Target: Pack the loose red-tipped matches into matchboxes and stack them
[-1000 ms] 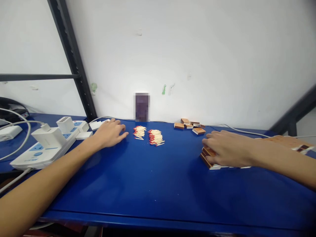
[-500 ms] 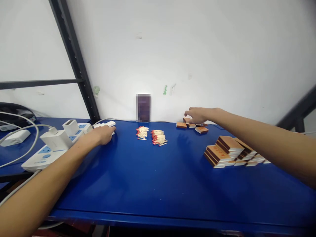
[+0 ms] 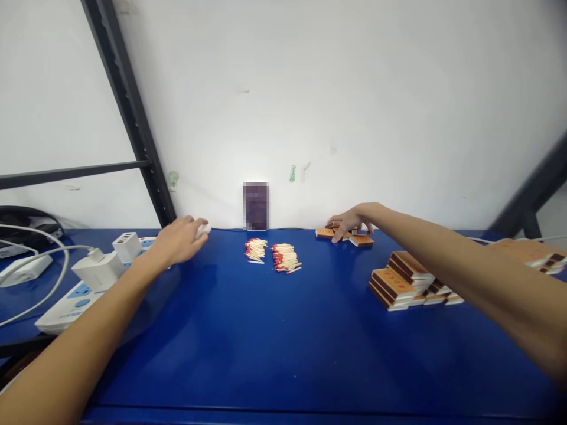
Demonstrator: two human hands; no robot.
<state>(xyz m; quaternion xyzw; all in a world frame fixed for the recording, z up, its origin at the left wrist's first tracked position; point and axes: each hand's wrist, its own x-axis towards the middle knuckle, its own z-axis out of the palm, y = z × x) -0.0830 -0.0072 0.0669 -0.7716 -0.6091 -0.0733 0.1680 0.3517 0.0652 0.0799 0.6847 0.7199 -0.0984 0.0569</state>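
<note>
- White piece, small, is pinched between the thumb and fingers of your left hand, near the foot of the dark metal upright; your fingers hide part of its shape.
- Your right hand reaches over the loose matchboxes at the back of the counter, palm down, thumb and fingers spread about them; you can't tell from this view whether it grips one.
- Those boxes lie in a loose cluster close to the wall, some partly under your fingers.
- Between your two hands are two heaps of red-tipped matchsticks on the blue counter: the smaller heap lies nearer your left hand, the larger heap just beside it.
- Behind the matchsticks, against the wall, stands a purple rectangle, blurred into blocks.
- Nearer you on the right is a stepped stack of matchboxes, partly covered by your right forearm.
- Farther right, beyond that forearm, more matchboxes sit in a broad block.
- Out past your left forearm lies a white power strip, with a white adapter and a smaller charger on it.
</note>
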